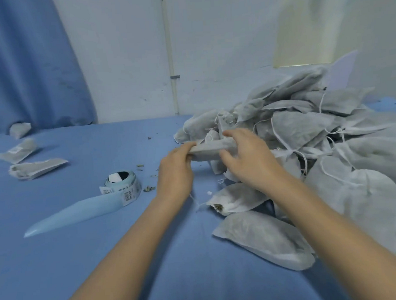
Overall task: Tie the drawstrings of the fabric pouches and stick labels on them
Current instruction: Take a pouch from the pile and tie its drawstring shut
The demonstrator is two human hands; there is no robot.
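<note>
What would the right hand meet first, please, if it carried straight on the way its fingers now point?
Probably the pile of pouches: the right hand points up-left over the held pouch, toward the pile's near edge. Depth is unclear.

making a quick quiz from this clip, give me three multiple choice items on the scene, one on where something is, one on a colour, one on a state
1. Where does the label roll lie relative to the hands?
A. To their left, on the table
B. On top of the pouch pile
C. Behind the pile, by the wall

2. What colour is the cloth covering the table?
A. Red
B. Blue
C. Green

3. What is happening with the pouch in front of the pile of pouches?
A. It lies untouched on the table
B. One hand alone dangles it by its string
C. Both hands hold it

Answers:
1 A, the roll sits on the cloth left of the left hand, its backing strip trailing out.
2 B, the cloth is blue throughout.
3 C, the left hand grips one end and the right hand has its fingers curled on the other.
</note>
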